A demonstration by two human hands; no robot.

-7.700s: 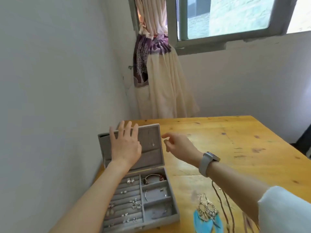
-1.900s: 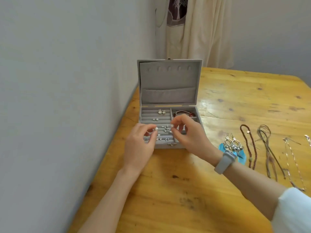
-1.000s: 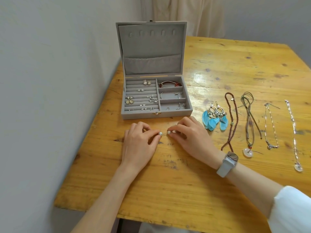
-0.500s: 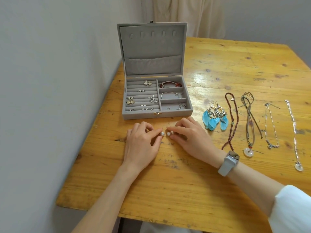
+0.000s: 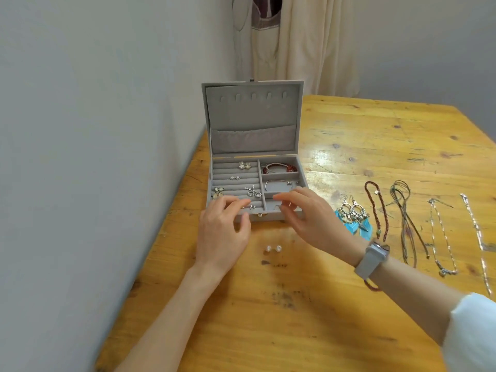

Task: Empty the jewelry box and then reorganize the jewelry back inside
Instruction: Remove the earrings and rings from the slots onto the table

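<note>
On table, near wall: jewelry box (image 5: 255,146), lid upright.
Pearl earrings (image 5: 273,248): on table (image 5: 295,318), before box.
Left hand (image 5: 222,232): released, empty, at box front.
Right hand (image 5: 314,221): released, empty, at box front.

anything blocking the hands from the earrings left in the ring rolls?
Nothing visible does. The jewelry box lid stands upright behind the tray. Left hand and right hand hover at the front edge, empty. The pearl studs lie on the table, out of the path.
</note>
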